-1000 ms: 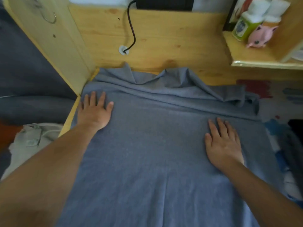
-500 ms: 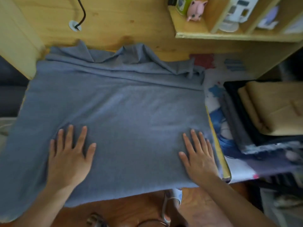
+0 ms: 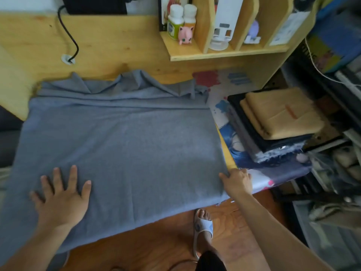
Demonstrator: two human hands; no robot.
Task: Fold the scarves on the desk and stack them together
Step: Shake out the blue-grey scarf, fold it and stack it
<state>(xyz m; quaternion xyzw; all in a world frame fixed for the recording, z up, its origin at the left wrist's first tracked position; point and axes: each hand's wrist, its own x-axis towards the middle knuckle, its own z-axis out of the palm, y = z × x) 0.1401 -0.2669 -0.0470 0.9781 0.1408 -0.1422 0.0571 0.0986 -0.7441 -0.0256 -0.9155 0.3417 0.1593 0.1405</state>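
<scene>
A large grey-blue scarf (image 3: 121, 141) lies spread over the wooden desk (image 3: 117, 45), bunched in folds along the back and hanging over the near edge. My left hand (image 3: 60, 198) presses flat on its near left part with fingers spread. At the scarf's right edge, near the front corner, my right hand (image 3: 237, 181) grips the cloth with curled fingers. To the right stands a stack of folded scarves (image 3: 277, 122), a tan one on top of dark ones.
A shelf (image 3: 224, 53) at the back right holds two bottles (image 3: 181, 20), a pink figurine (image 3: 185, 35) and upright dividers. A black cable (image 3: 68, 36) runs into a desk hole. A printed mat (image 3: 224, 83) covers the desk's right part. My slippered foot (image 3: 203, 225) stands on the floor below.
My right hand slid from lying flat on the scarf to its right edge and took hold of it. The left hand stays flat on the near left. The view tilted back.
</scene>
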